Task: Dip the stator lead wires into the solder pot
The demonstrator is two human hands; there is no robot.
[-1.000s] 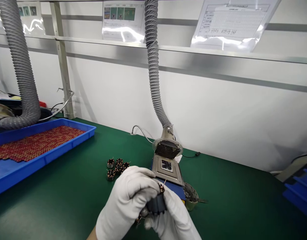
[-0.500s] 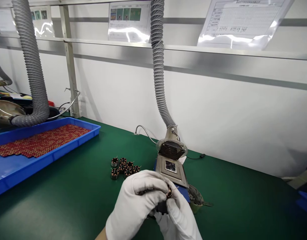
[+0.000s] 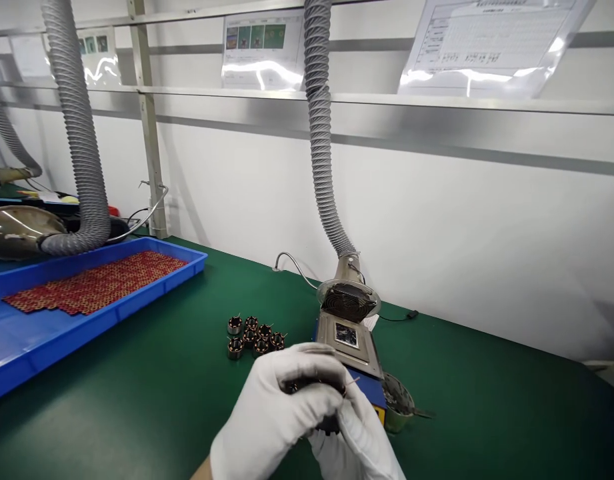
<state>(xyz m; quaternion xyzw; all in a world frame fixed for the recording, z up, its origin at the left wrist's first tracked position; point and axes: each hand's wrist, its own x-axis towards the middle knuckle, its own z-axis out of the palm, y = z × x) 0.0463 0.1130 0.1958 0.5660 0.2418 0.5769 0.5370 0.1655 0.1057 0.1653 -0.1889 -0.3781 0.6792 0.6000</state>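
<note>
Head view: at 6 o'clock the gloved left hand (image 3: 271,413) curls over and the right hand (image 3: 359,443) cups beneath, both pinching a small dark wound coil (image 3: 328,423) between them. Its thin lead could snag on glove fabric and bend. The station (image 3: 349,340) and metal cup (image 3: 397,403) crowd 1 o'clock, loose coils (image 3: 254,335) 11 o'clock; open green mat (image 3: 137,400) lies toward 9 o'clock, short of the blue tray (image 3: 17,353)
</note>
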